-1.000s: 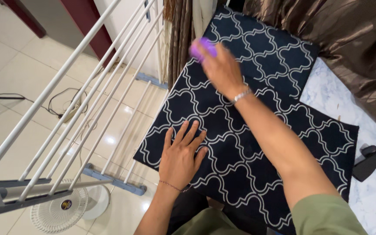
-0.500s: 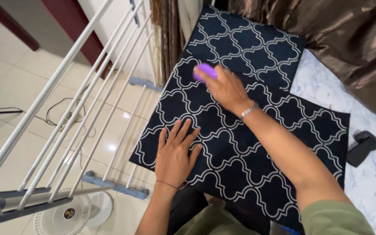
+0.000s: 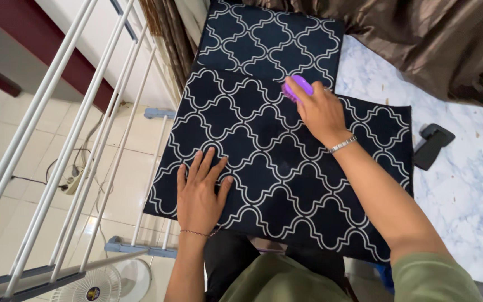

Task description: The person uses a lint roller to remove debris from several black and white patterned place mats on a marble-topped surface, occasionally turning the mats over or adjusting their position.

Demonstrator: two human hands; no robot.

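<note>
Right hand [image 3: 320, 110] fingers gripping purple brush [image 3: 297, 86] on navy white-trellis cloth [image 3: 286, 168], left hand [image 3: 198, 193] fingers spread flat pressing cloth, black device [image 3: 432, 145] on marble table [image 3: 465, 190]

purple brush [image 3: 297, 86]: mostly covered by the right hand [image 3: 321, 111]; its bristle side cannot be seen.
patterned cloth [image 3: 264, 140]: top cut off by the picture's upper edge; parts hidden under both arms and the left hand [image 3: 198, 193].
marble table [image 3: 465, 184]: largely hidden beneath the cloth; cut off at the right edge.
drying rack [image 3: 68, 140]: cut off left of the cloth.
fan [image 3: 93, 286]: cut off at the bottom edge.
</note>
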